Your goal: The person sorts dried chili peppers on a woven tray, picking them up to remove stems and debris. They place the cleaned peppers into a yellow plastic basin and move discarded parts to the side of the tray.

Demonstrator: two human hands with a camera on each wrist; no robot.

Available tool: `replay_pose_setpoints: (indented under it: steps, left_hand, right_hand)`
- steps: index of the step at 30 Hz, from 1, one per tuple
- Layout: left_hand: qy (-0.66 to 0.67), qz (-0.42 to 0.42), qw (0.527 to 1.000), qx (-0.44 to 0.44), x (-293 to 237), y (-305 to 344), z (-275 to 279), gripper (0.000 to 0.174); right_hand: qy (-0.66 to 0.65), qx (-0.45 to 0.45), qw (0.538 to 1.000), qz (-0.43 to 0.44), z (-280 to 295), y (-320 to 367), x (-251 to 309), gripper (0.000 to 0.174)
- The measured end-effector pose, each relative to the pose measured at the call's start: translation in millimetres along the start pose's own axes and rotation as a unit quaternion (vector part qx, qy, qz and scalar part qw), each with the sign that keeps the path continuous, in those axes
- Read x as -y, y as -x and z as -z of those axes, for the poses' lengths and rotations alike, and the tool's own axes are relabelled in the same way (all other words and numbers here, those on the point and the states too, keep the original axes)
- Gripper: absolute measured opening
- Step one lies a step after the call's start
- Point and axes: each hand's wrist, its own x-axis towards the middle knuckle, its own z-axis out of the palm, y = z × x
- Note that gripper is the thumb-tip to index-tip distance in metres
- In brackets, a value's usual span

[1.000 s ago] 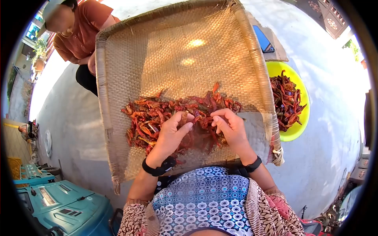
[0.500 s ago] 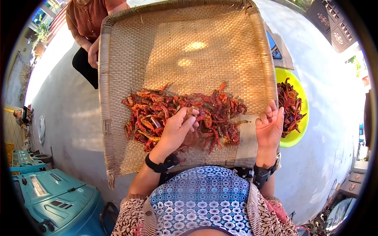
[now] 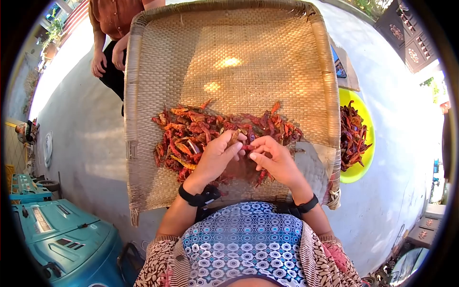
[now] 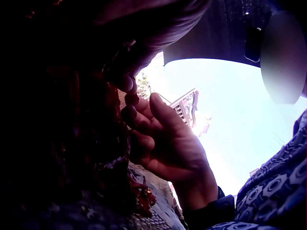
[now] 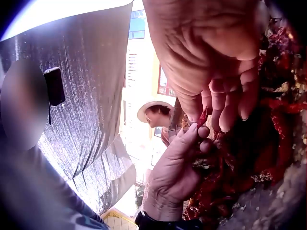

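Observation:
Over a heap of dried red chili peppers (image 3: 191,126) on a woven tray (image 3: 229,43), both hands meet. My left hand (image 3: 216,159) pinches a red chili pepper (image 3: 248,148) between thumb and fingers; an orange-brown one (image 5: 185,122) shows beside it at the fingertips. From the right, my right hand (image 3: 278,163) pinches the red pepper's other end with thumb and forefinger. The right wrist view has this pepper between the fingertips of both hands. In the dark left wrist view, the right hand (image 4: 175,146) comes close to the left fingertips.
Beyond the tray's right rim stands a yellow-green basin (image 3: 369,143) holding more dried peppers. A phone (image 3: 339,67) lies on cardboard behind it. At the far left is another person (image 3: 117,21); a teal vehicle (image 3: 71,239) stands at the lower left.
Half a second ago my right hand was raised open at the tray's right rim near the basin. It has come back left to the pepper. The left hand has stayed over the heap.

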Motion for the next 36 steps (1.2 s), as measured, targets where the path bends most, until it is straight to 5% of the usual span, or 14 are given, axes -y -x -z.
replay_pose_setpoints:
  steps: [6, 12, 14, 17, 20, 22, 24, 27, 31, 36]
  left_hand:
    - [0.041, -0.027, 0.999, -0.002, 6.3, -1.2, 1.9, 0.029]
    - [0.016, -0.017, 1.0, 0.02, 1.8, 0.3, 4.1, 0.029]
    - [-0.001, -0.016, 1.0, 0.008, 0.7, -0.6, 1.3, 0.027]
    - [-0.007, -0.02, 1.0, -0.001, 5.8, -1.5, 0.3, 0.022]
    - [-0.075, -0.031, 0.996, 0.04, 2.7, -1.1, 0.5, 0.018]
    - [-0.115, -0.046, 0.992, 0.038, -1.1, 0.4, -2.7, 0.017]
    - [-0.164, -0.077, 0.983, 0.038, 0.7, 1.4, -3.5, 0.016]
    - [-0.123, -0.064, 0.989, 0.045, -1.8, 3.4, -3.4, 0.017]
    - [-0.113, -0.068, 0.99, 0.05, -3.1, 2.7, -3.4, 0.016]
    - [-0.202, -0.072, 0.974, 0.068, 0.4, 0.2, -4.4, 0.023]
  right_hand:
    - [0.031, 0.022, 0.998, -0.043, 9.0, 7.0, 5.4, 0.01]
    - [-0.014, -0.153, 0.987, 0.053, 69.3, 36.1, 2.3, 0.007]
    - [-0.106, -0.257, 0.956, 0.094, 95.2, 48.1, -8.0, 0.011]
    - [-0.448, -0.268, 0.838, 0.158, 119.9, 57.3, -13.9, 0.025]
    - [-0.268, -0.23, 0.927, 0.124, 82.3, 47.2, -3.3, 0.024]
    - [-0.079, -0.139, 0.987, 0.016, 52.5, 36.6, 2.3, 0.022]
    - [0.069, -0.018, 0.997, 0.025, 24.8, 23.1, 8.1, 0.016]
    - [0.148, -0.011, 0.988, 0.035, 4.8, 10.7, 10.3, 0.014]
    - [-0.051, 0.017, 0.999, 0.005, 11.4, 10.7, -1.5, 0.013]
    - [-0.008, 0.018, 1.0, -0.006, 11.5, 17.8, -6.2, 0.014]
